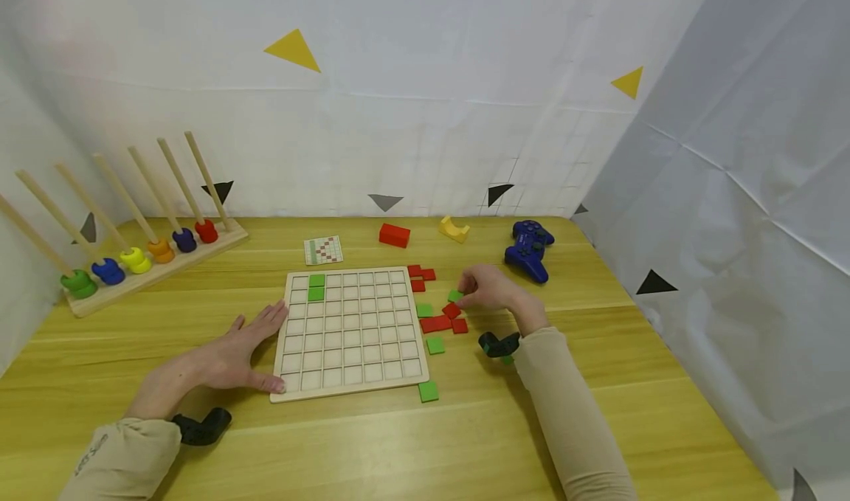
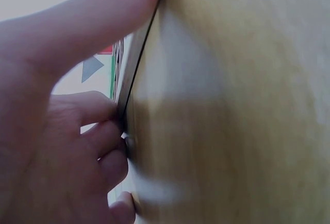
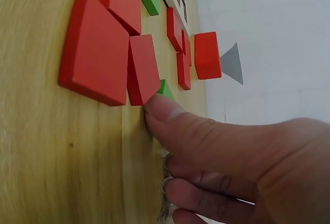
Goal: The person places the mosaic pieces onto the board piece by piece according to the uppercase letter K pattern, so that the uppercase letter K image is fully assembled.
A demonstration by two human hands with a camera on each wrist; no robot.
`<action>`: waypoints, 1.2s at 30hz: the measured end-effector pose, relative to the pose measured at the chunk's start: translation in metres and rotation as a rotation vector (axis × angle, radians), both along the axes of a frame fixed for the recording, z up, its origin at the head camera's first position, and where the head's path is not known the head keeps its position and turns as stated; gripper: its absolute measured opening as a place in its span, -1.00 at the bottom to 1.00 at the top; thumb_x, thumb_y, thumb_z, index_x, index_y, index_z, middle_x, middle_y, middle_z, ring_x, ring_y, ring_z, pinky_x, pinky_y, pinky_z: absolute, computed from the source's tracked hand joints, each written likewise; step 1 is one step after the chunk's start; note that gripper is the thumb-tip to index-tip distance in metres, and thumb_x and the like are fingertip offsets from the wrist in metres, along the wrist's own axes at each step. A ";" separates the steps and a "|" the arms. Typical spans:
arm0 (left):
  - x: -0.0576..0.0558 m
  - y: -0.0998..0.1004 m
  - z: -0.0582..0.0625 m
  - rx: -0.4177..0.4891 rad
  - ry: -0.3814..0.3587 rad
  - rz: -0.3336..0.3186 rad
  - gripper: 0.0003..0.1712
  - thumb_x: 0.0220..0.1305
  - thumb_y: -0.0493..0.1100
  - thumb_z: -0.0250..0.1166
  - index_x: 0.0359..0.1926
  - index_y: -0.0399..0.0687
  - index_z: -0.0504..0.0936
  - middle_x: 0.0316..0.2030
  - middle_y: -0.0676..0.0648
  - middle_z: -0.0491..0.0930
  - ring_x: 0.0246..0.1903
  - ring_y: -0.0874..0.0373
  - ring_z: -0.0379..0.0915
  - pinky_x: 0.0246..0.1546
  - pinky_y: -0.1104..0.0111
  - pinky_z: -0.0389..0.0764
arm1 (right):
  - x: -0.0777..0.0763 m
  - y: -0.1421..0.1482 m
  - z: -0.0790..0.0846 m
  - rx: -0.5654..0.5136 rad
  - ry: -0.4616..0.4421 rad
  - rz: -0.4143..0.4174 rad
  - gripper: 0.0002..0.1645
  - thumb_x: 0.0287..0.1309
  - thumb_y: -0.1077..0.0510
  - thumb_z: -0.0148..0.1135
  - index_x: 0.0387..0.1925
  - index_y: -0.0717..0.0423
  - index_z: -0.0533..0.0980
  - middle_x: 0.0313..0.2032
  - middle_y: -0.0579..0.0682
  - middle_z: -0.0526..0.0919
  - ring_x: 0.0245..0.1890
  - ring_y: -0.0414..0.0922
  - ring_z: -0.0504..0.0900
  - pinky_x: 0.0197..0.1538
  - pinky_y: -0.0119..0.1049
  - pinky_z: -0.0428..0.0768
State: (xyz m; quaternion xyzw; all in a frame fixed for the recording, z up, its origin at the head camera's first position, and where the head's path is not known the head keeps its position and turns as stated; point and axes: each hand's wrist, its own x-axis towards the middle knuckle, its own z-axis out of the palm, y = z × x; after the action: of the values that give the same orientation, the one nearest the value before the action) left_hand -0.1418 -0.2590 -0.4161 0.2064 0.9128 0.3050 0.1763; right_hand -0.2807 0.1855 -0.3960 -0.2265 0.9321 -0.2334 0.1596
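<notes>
A pale wooden grid board (image 1: pixel 348 393) lies flat, with two green square tiles (image 1: pixel 316 287) in its upper-left cells. My left hand (image 1: pixel 229 353) spreads along the board's left edge, thumb at the near corner and fingertips farther up. In the left wrist view the thumb (image 2: pixel 103 17) rests over the board's edge. To the right of the board, my right hand (image 1: pixel 488 291) pinches a green tile (image 1: pixel 454 295) between thumb and index finger. The thumb tip (image 3: pixel 162 108) is right beside a tilted red tile (image 3: pixel 144 69); the index fingertip is hidden in that view.
Several red tiles (image 1: pixel 436 324) and green tiles (image 1: pixel 428 391) lie along the board's right side. Behind are a patterned card (image 1: pixel 323 251), a red block (image 1: pixel 395 235), a yellow arch (image 1: pixel 454 229) and a blue game controller (image 1: pixel 528 250). A peg stand with coloured rings (image 1: pixel 136 260) stands at left.
</notes>
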 end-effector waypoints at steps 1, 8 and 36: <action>0.000 0.000 0.000 -0.002 0.003 -0.001 0.41 -0.03 0.22 0.54 0.55 -0.37 -0.12 0.55 -0.40 -0.27 0.51 -0.40 -0.42 0.39 -0.35 -0.42 | 0.000 0.000 0.000 -0.007 0.002 0.005 -0.78 0.17 0.16 0.43 -0.22 0.19 0.59 -0.25 0.05 0.66 -0.25 -0.05 0.59 -0.08 -0.15 0.60; -0.001 -0.001 0.000 -0.012 0.007 -0.003 0.43 -0.04 0.25 0.53 0.55 -0.37 -0.13 0.55 -0.40 -0.28 0.51 -0.40 -0.43 0.39 -0.35 -0.43 | 0.000 0.002 0.000 -0.029 0.016 0.028 -0.79 0.21 0.16 0.39 -0.20 0.20 0.59 -0.27 0.03 0.67 -0.26 -0.08 0.60 -0.09 -0.17 0.61; 0.000 0.001 0.002 -0.003 -0.011 -0.001 0.40 -0.02 0.21 0.54 0.55 -0.36 -0.11 0.55 -0.40 -0.27 0.52 -0.40 -0.42 0.39 -0.35 -0.42 | 0.003 0.000 0.006 0.011 0.027 -0.012 -0.69 0.20 0.08 0.42 -0.12 0.18 0.60 -0.17 0.05 0.70 -0.16 -0.05 0.64 0.01 -0.11 0.63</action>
State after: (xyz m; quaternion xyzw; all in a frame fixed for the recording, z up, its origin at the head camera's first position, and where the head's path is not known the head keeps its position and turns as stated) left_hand -0.1419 -0.2582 -0.4140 0.2048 0.9123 0.3045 0.1818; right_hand -0.2781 0.1854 -0.3899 -0.2234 0.9367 -0.2262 0.1469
